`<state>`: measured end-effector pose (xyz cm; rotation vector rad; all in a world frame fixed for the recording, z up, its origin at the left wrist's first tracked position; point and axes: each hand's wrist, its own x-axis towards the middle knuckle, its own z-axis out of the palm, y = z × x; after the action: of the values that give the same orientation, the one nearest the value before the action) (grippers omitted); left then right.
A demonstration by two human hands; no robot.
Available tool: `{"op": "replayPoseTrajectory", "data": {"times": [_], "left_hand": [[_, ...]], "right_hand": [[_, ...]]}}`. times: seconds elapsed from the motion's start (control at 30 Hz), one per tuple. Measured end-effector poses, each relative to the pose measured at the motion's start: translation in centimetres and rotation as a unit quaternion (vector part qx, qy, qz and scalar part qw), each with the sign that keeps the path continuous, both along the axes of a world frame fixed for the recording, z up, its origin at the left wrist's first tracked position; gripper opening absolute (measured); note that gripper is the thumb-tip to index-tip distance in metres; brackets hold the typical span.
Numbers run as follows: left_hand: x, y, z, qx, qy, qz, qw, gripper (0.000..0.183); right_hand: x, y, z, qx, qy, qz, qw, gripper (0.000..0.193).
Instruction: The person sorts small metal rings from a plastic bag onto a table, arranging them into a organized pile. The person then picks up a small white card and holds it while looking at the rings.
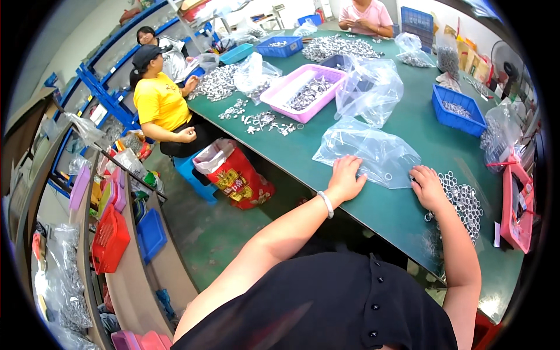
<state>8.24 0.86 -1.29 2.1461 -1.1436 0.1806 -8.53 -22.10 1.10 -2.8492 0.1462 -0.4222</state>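
Two bare hands meet a clear flat plastic bag [367, 146] lying on the green tabletop [379, 213]. The left hand [346, 178] is palm down at the bag's near edge, its fingers extended and close to one another, the thumb set apart; they rest on the film. The right hand [429, 188] is at the bag's right corner with its fingers bent and the thumb tucked low; whether they pinch the film or anything small, I cannot tell. The bag spreads between the two sets of fingers and beyond them, and a single ring [388, 176] shows at the bag just left of the right fingertips.

Close to the right of the right fingers, and nearer the body, lies a loose spread of small metal rings [466, 204]. Further right of those fingers stands a pink plastic basket [515, 236]. Ahead of the right fingers is a blue plastic bin [461, 121] with small metal parts inside.

Past the left fingertips, beyond the flat bag, a puffed clear bag [373, 96] sits beside a lilac plastic tray [280, 109] of metal pieces. Left of that, well apart from the left fingers, loose metal fittings [261, 121] lie scattered. A pale bracelet [327, 205] circles the left wrist.
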Motion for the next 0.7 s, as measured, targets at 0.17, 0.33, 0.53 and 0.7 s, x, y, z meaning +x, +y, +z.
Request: {"op": "replayPoseTrajectory", "data": {"times": [0.17,0.33,0.53,0.7], "left_hand": [[-0.07,-0.1,0.13,-0.003,0.003,-0.002,1.0,0.045],[-0.14,-0.14,0.04,-0.001,0.015,-0.001,1.0,0.044],[-0.05,0.12,-0.07,-0.006,0.021,-0.001,1.0,0.044],[0.2,-0.2,-0.19,-0.022,-0.007,0.001,1.0,0.041]], "right_hand": [[-0.06,0.25,0.36,0.007,0.014,-0.022,1.0,0.032],[0.02,0.17,0.41,0.028,0.001,-0.016,0.999,0.027],[0.03,0.2,0.27,0.035,-0.01,-0.008,0.999,0.021],[-0.16,-0.02,0.15,0.035,-0.02,-0.009,0.999,0.017]]}}
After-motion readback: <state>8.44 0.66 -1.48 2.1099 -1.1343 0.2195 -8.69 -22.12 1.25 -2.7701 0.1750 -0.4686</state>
